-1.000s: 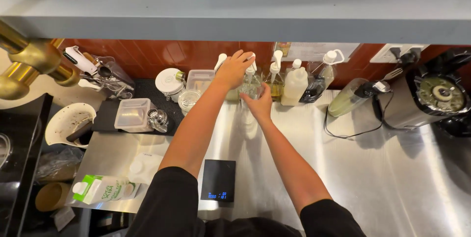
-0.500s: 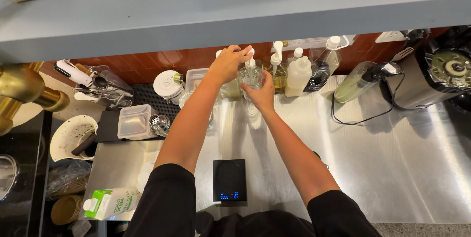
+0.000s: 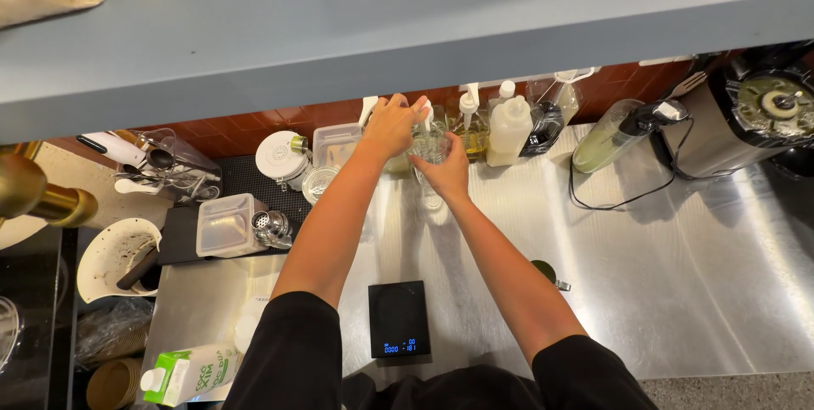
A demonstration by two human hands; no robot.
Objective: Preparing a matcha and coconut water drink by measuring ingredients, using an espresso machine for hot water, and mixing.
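My left hand (image 3: 392, 124) rests on top of a white pump dispenser at the back of the steel counter (image 3: 678, 274), its fingers curled over the pump head. Right below it, my right hand (image 3: 444, 168) is wrapped around a clear glass (image 3: 429, 146) held under the pump spout. Other pump bottles (image 3: 471, 126) and a white squeeze bottle (image 3: 511, 128) stand just to the right of the glass. A small black digital scale (image 3: 398, 318) sits on the counter close to my body, between my arms.
A blue shelf (image 3: 407, 28) overhangs the back of the counter. Clear plastic containers (image 3: 225, 225), a round white tin (image 3: 281, 156) and a tool-filled tub (image 3: 170, 168) sit at left. A blender (image 3: 759, 117) and its cord are at right. A green-and-white carton (image 3: 191, 373) lies at lower left.
The view has shifted slightly, bringing the shelf lower in the frame. Both hands stay at the pump bottle and glass, with the left hand still on the pump head.
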